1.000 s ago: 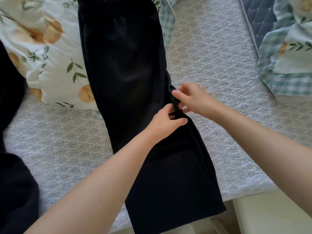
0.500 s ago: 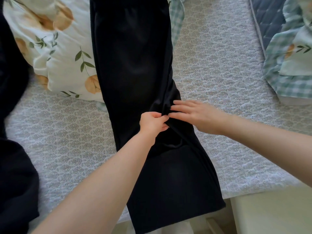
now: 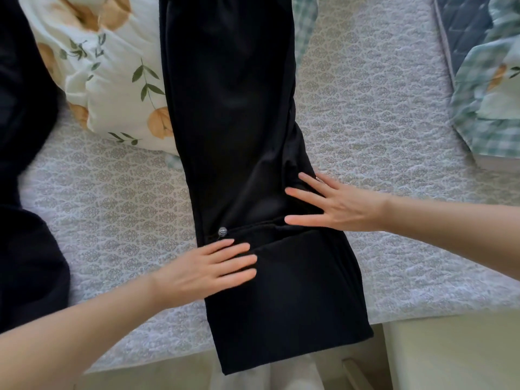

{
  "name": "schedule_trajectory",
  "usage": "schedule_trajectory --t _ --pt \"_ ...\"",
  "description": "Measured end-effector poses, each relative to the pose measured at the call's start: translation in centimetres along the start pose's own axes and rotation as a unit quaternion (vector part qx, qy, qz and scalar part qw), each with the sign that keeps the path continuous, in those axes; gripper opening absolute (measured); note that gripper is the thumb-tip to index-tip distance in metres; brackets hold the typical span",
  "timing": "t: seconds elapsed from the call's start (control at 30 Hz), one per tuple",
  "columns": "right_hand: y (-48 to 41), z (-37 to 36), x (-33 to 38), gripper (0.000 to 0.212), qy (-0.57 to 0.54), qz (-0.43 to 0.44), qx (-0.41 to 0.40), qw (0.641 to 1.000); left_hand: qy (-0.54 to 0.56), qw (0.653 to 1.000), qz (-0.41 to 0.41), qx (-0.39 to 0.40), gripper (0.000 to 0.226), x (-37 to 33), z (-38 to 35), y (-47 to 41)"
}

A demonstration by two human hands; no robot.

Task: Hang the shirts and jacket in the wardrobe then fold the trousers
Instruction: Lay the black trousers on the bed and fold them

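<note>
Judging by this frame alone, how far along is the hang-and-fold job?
Hanging can't be judged: no wardrobe in view. In hand: black trousers lie lengthwise on the bed, left hand and right hand flat on them. Left: folding them; another dark garment waits at left.

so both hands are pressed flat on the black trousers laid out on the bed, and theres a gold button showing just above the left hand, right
Not quite: the button is silver, not gold. The head view shows it just above the left hand. The rest holds: the left hand and the right hand lie flat, fingers spread, on the black trousers laid out on the bed.
</note>
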State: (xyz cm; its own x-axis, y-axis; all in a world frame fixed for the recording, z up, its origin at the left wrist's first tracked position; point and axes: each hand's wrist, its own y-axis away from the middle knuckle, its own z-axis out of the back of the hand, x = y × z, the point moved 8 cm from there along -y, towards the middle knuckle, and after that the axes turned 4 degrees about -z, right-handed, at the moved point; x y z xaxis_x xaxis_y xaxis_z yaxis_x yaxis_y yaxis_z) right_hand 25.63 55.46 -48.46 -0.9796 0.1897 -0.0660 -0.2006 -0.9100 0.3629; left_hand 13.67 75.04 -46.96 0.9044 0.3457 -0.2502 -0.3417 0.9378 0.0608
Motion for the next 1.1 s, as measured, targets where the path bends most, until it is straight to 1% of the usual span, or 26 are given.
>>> schedule_trajectory --t 0.07,0.1,0.13,0.23,0.33,0.4,0.47,0.57,0.63,0.67,0.77,0.8,0.87,1.0,1.1 --pt "0.4 0.0 0.8 0.102 0.004 0.020 0.001 1.000 -0.022 0.993 -0.038 0.108 0.094 -0.7 -2.5 2.2" --pt "0.6 -0.1 0.9 0.104 0.005 0.026 0.001 1.000 -0.023 0.990 -0.038 0.134 0.102 -0.6 -3.2 2.7" --pt "0.7 -0.1 1.0 0.105 0.006 0.030 0.001 1.000 -0.023 0.989 -0.033 0.141 0.106 -0.4 -3.6 2.8" --pt "0.7 -0.1 1.2 0.108 0.019 0.039 -0.010 0.999 -0.026 0.992 -0.024 0.121 0.100 0.1 -3.9 2.3" --pt "0.2 -0.2 1.5 0.100 0.021 0.033 -0.013 0.999 -0.025 0.992 -0.024 0.122 0.097 0.5 -4.0 2.3" --pt "-0.3 -0.3 1.7 0.097 0.010 0.020 0.004 1.000 -0.019 0.992 -0.017 0.126 0.098 0.6 -4.1 2.4" --pt "-0.7 -0.3 1.9 0.103 -0.013 0.003 0.023 1.000 -0.020 0.992 -0.009 0.126 0.098 0.6 -4.1 2.5" --pt "-0.9 0.6 1.9 0.107 -0.045 -0.018 0.019 0.999 -0.029 0.992 -0.005 0.123 0.095 0.5 -4.0 2.4" --pt "-0.6 1.2 1.5 0.098 -0.054 -0.028 0.004 0.998 -0.041 0.992 -0.008 0.118 0.090 0.4 -3.7 2.3" --pt "-0.3 1.5 1.3 0.090 -0.058 -0.034 -0.007 0.998 -0.047 0.992 -0.010 0.117 0.087 0.5 -3.6 2.2" --pt "1.0 1.9 1.1 0.053 -0.081 -0.042 -0.061 0.994 -0.057 0.992 -0.013 0.110 0.083 0.6 -3.2 2.1" --pt "1.5 2.0 1.2 0.048 -0.088 -0.042 -0.079 0.992 -0.058 0.992 -0.013 0.108 0.083 0.7 -3.1 2.0" --pt "2.6 2.5 1.1 0.049 -0.113 -0.051 -0.108 0.986 -0.057 0.992 -0.012 0.109 0.086 0.7 -3.1 2.1" --pt "4.1 3.6 0.0 0.046 -0.154 -0.105 -0.169 0.968 -0.048 0.992 -0.006 0.116 0.092 0.7 -3.3 2.2" --pt "4.3 3.8 -0.2 0.039 -0.162 -0.120 -0.179 0.963 -0.048 0.992 -0.005 0.115 0.094 0.7 -3.1 2.1"
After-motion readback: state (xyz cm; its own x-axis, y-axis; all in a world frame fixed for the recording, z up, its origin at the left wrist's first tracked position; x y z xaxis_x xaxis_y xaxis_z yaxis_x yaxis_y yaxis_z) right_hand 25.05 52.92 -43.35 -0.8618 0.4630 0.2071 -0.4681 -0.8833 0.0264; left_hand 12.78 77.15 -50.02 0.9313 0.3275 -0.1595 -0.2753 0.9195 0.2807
